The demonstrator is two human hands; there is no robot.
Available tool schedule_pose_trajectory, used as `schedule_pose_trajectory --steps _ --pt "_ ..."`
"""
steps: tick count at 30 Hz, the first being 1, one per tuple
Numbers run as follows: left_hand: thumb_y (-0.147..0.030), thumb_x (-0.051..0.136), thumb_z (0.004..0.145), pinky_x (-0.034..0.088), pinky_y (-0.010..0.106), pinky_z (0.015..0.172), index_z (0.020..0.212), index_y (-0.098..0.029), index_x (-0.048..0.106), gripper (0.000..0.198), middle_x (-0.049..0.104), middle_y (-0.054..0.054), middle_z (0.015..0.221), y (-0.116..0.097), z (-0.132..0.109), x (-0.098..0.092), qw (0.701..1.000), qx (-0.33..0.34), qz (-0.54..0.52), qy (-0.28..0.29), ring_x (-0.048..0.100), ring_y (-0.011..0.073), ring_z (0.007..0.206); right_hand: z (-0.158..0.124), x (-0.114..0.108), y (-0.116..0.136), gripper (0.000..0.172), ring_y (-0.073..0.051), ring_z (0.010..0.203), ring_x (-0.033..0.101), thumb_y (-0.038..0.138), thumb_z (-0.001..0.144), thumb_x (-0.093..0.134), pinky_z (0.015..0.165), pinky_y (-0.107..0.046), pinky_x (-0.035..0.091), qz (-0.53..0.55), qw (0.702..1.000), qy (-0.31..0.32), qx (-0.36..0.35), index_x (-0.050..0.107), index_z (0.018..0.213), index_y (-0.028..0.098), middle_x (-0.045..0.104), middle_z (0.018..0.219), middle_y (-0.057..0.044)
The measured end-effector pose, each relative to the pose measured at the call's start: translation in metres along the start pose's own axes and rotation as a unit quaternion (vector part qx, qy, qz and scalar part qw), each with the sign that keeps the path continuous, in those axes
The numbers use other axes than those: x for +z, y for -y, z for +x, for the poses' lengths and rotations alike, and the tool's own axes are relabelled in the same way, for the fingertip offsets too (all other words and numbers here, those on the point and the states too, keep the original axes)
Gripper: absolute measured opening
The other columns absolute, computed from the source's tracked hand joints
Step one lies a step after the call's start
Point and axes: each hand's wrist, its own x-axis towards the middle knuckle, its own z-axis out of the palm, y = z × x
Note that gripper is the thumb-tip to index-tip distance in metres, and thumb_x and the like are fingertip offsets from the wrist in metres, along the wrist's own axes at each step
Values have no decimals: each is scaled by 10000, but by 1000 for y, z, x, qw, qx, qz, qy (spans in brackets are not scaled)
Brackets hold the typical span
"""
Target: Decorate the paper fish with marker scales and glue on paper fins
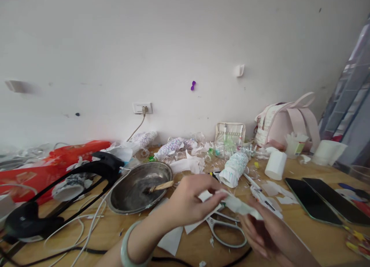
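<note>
My left hand, with a pale green bangle at the wrist, pinches one end of a crumpled, whitish piece of paper. The other end lies in the closed fingers of my right hand, so the paper stretches between both hands above the table. Below it lie white-handled scissors, their blades partly hidden by the paper and my hand. White paper sheets lie under my left forearm. Just beyond my hands rests a tube wrapped in white paper with teal scale-like marks.
A metal bowl holding a wooden-handled brush stands to the left. Further left are a black headband-like frame, cables and a red bag. Two phones, a white roll and a pink backpack are right.
</note>
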Motion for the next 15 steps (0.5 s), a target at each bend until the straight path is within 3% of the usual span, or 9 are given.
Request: schedule_pose_trajectory --steps 3,6,9,15 --pt "-333 637 776 417 245 514 629 -184 620 210 641 23 558 9 10 3 979 -153 -129 -50 567 134 501 2 4 1 688 -84 362 476 843 572 568 380 -198 377 -94 978 -130 -131 575 586 155 511 442 19" --pt "-356 683 716 361 214 476 617 -171 573 237 628 1 564 19 16 4 940 -230 -250 -25 533 97 453 -4 12 4 557 -85 420 481 707 671 644 440 -217 381 -198 941 -170 -216 584 613 157 513 500 27" --pt "-350 719 684 362 213 490 597 -156 576 256 634 1 561 26 18 4 918 -246 -311 1 531 82 439 -10 16 7 540 -72 399 443 679 680 661 420 -213 324 -232 933 -178 -211 585 584 153 489 488 31" --pt "-389 775 625 411 228 524 603 -138 608 302 668 20 606 33 19 7 872 -270 -408 20 553 84 445 -3 1 5 542 -29 293 346 643 587 746 316 -163 191 -122 978 -119 -123 548 523 142 441 404 42"
